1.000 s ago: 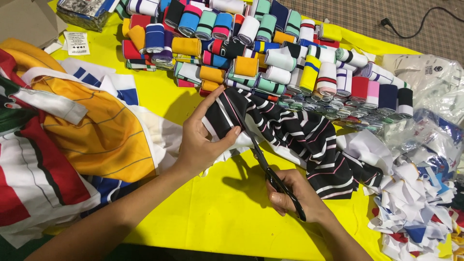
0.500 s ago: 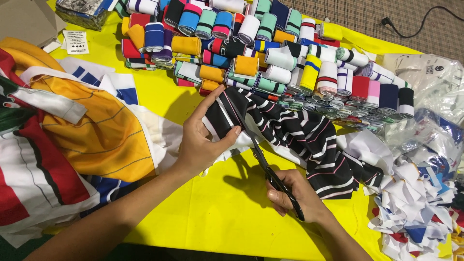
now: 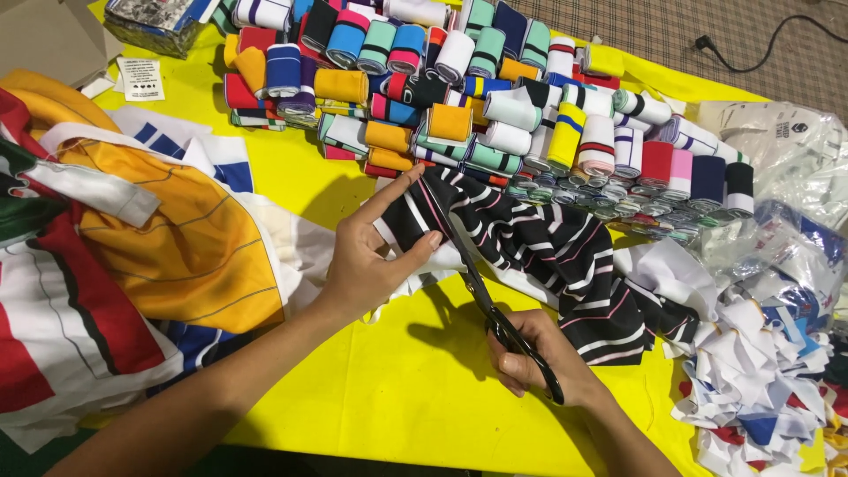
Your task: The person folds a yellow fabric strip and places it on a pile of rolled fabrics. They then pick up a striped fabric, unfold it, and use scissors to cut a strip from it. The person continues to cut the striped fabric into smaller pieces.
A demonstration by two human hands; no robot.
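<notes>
At nine o'clock a heap of large cloth pieces (image 3: 132, 256) in orange, white, red, green and blue lies spread over the yellow surface (image 3: 389, 397). Above it, at eleven o'clock, a small white printed card (image 3: 140, 79) rests beside the corner of a brown cardboard box (image 3: 44, 35).

Near the centre, the left hand (image 3: 371, 256) pinches the end of a black strip of striped knit fabric (image 3: 539, 256) between thumb and fingers, the forefinger stretched along its upper edge toward twelve o'clock. The strip, black with white and pink lines, runs from that grip toward four o'clock, lying flat on the surface.

At twelve o'clock many small rolled and folded bands of ribbed trim (image 3: 495, 97) in orange, teal, blue, pink, white and black are packed side by side in rows.

At five o'clock the right hand (image 3: 539, 362) is clenched through the handles of black scissors (image 3: 490, 291). The blades point toward eleven o'clock and cross the strip just beside the left thumb.

At four o'clock lies a pile of cut white, blue and red scraps (image 3: 760, 389); at two o'clock, crumpled clear plastic bags (image 3: 786, 168). A black cable (image 3: 751, 49) lies on the checked floor mat (image 3: 671, 35) at one o'clock.
</notes>
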